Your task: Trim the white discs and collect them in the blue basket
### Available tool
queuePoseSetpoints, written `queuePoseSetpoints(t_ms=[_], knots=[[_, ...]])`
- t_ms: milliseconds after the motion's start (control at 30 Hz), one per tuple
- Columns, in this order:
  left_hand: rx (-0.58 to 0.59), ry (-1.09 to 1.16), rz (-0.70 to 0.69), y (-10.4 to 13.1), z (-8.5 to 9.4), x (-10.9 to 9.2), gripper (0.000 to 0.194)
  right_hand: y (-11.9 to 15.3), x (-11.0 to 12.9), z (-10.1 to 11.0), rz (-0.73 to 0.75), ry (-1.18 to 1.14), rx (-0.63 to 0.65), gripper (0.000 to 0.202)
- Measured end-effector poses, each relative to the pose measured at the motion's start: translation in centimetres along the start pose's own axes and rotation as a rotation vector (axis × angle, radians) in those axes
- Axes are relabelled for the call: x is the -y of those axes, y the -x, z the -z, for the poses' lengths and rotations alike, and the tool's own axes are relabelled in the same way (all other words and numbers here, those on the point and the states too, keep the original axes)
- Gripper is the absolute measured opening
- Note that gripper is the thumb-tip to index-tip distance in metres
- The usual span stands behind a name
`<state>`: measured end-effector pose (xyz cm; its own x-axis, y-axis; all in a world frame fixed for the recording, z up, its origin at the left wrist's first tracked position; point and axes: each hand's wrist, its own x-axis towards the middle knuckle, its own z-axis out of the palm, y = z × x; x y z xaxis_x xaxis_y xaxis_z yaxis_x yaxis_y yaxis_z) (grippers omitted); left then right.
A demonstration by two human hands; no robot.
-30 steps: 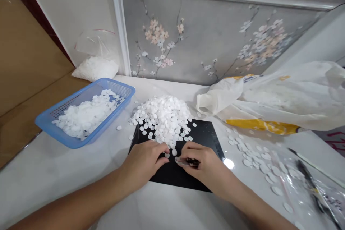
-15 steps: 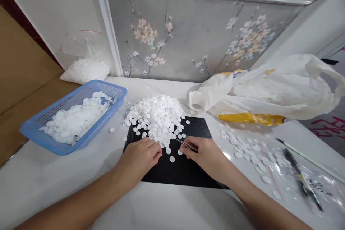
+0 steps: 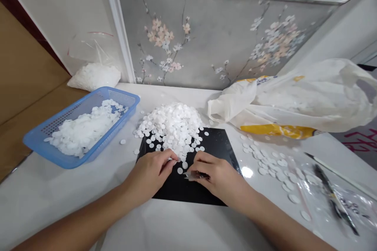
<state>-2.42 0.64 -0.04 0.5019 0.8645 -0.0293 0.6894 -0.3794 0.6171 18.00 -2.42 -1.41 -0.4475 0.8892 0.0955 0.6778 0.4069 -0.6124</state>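
A heap of small white discs point(image 3: 179, 123) lies on the back part of a black mat point(image 3: 176, 190) and on the table behind it. My left hand point(image 3: 156, 168) is at the heap's front left edge, thumb and fingertips pinched; whatever lies between them is too small to make out. Over the mat's right side, my right hand point(image 3: 216, 170) is closed on a thin metal tool point(image 3: 198, 175), whose tip points left. One loose disc point(image 3: 180, 171) lies on the mat between the hands.
On the left stands a blue basket point(image 3: 103, 141) of white discs, with a clear bag point(image 3: 96, 76) behind it. A white plastic bag point(image 3: 294, 102) lies at the right. Scattered discs point(image 3: 272, 164), a clear packet and a black-handled tool point(image 3: 326, 184) are at the front right.
My right hand has moved slightly left and nearer to me, and its tool now points left across the mat. The left hand's fingertips have shifted slightly. The view has moved a little.
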Motion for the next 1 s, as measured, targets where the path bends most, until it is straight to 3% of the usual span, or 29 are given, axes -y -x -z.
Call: queuePoseSetpoints(t_ms=[100,200,300,433,600,733,1000], knots=[[-0.014,-0.01,-0.078,0.0,-0.4,0.2,0.021,-0.2,0.1,-0.1,-0.038,-0.022,-0.034,0.015],[-0.033,-0.079,-0.212,-0.2,-0.9,0.5,0.025,-0.5,-0.1,0.3,-0.248,-0.108,-0.116,0.021],[-0.025,-0.223,-0.319,-0.7,-1.2,0.6,0.025,-0.5,-0.7,0.9,-0.385,-0.115,-0.106,0.025],[-0.044,-0.339,-0.403,-1.1,-1.4,0.5,0.02,-0.3,-1.3,1.6,-0.4,-0.119,-0.057,0.017],[-0.074,-0.392,-0.486,-0.9,-1.5,0.7,0.023,-0.1,-1.6,1.9,-0.343,-0.158,-0.1,0.008],[-0.068,-0.252,-0.4,-0.7,-1.4,0.6,0.021,-0.2,-1.4,1.5,-0.285,-0.195,-0.054,0.01],[0.019,0.111,0.114,-0.7,-0.3,0.0,0.024,-0.5,-0.8,1.3,-0.307,-0.132,-0.016,0.011]])
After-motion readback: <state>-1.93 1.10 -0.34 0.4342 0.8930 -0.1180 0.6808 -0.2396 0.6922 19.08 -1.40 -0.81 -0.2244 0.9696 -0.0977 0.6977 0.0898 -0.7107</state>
